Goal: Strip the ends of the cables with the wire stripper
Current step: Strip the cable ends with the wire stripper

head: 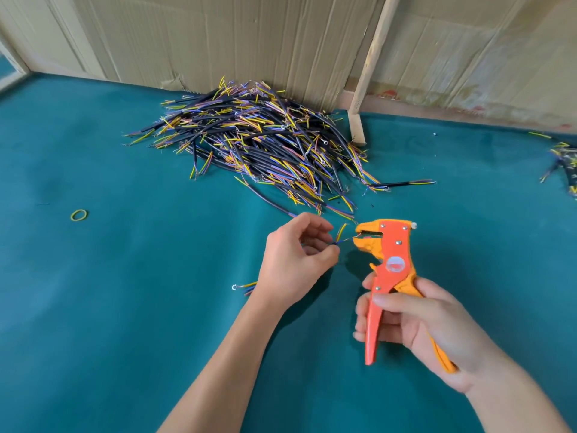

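Your left hand [296, 260] covers most of the cable [338, 240] it pinches; only the short coloured cores and a bit of the far end below your wrist show. Whether a core tip sits inside the wire stripper [387, 267] mouth is too small to tell. Your right hand [431, 326] hides the middle of both handles. The second heap of cables [565, 164] at the bench's right edge is cut off by the picture.

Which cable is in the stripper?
The cable pinched by the left hand, one wire entering the wire stripper; the rest lie loose in the pile.
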`<move>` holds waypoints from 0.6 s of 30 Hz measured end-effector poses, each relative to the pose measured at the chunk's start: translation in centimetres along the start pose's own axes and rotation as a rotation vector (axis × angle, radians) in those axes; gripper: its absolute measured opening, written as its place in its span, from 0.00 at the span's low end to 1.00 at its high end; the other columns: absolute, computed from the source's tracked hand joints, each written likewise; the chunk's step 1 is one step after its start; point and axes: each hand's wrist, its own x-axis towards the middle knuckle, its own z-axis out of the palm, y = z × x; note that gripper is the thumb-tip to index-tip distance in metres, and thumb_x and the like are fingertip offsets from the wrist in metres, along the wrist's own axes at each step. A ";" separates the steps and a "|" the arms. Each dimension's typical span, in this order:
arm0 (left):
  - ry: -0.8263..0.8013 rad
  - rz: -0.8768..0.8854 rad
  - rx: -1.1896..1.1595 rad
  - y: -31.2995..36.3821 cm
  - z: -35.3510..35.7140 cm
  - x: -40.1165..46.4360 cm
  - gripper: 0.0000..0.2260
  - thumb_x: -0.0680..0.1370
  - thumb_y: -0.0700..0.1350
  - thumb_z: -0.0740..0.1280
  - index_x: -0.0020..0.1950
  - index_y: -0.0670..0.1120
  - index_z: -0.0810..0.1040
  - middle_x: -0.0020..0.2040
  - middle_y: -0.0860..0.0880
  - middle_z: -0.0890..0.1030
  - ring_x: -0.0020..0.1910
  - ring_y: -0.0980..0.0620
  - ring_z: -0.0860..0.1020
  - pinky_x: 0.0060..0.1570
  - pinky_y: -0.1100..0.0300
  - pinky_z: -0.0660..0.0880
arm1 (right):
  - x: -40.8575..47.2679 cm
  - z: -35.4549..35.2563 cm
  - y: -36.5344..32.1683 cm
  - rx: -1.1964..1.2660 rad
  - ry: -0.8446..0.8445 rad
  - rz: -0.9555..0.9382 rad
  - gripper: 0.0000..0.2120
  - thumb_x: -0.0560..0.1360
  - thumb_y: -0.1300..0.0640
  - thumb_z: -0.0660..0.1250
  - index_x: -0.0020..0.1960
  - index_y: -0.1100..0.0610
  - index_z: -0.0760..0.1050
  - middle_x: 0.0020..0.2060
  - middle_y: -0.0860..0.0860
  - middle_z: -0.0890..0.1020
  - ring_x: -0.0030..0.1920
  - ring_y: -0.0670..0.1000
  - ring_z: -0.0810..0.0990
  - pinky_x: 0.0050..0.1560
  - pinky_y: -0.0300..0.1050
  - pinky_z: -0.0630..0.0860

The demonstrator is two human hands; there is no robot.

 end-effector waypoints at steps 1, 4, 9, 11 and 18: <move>-0.018 0.009 0.030 0.0 0.0 -0.1 0.09 0.72 0.35 0.74 0.48 0.47 0.84 0.40 0.53 0.84 0.38 0.54 0.81 0.42 0.66 0.77 | 0.0 0.0 0.2 0.023 0.042 -0.029 0.11 0.67 0.62 0.76 0.47 0.62 0.78 0.35 0.65 0.76 0.31 0.62 0.77 0.33 0.54 0.79; -0.035 0.056 0.130 0.0 0.0 -0.1 0.07 0.73 0.37 0.73 0.46 0.49 0.85 0.38 0.55 0.84 0.36 0.58 0.81 0.42 0.67 0.77 | 0.1 0.0 0.6 0.097 0.198 -0.126 0.16 0.62 0.62 0.79 0.37 0.56 0.71 0.27 0.55 0.63 0.22 0.53 0.63 0.24 0.44 0.65; 0.016 0.090 0.232 0.1 0.5 -0.3 0.04 0.74 0.39 0.73 0.44 0.49 0.85 0.38 0.53 0.84 0.36 0.57 0.80 0.43 0.63 0.77 | -0.8 -1.1 0.3 0.259 0.114 -0.153 0.14 0.66 0.62 0.73 0.51 0.63 0.78 0.40 0.67 0.79 0.35 0.64 0.79 0.37 0.58 0.81; 0.007 0.133 0.340 0.4 1.3 -0.2 0.03 0.74 0.44 0.70 0.42 0.47 0.83 0.36 0.51 0.81 0.37 0.50 0.79 0.43 0.54 0.77 | -1.2 -1.8 0.6 0.286 0.098 -0.130 0.18 0.65 0.66 0.72 0.54 0.66 0.78 0.44 0.71 0.80 0.39 0.68 0.81 0.42 0.63 0.82; -0.225 0.128 0.457 4.4 11.7 3.3 0.08 0.78 0.46 0.67 0.44 0.43 0.82 0.41 0.45 0.84 0.44 0.40 0.78 0.46 0.50 0.76 | -2.3 -5.5 -0.4 0.283 0.275 -0.275 0.19 0.66 0.65 0.68 0.57 0.66 0.79 0.46 0.73 0.81 0.41 0.71 0.84 0.40 0.63 0.84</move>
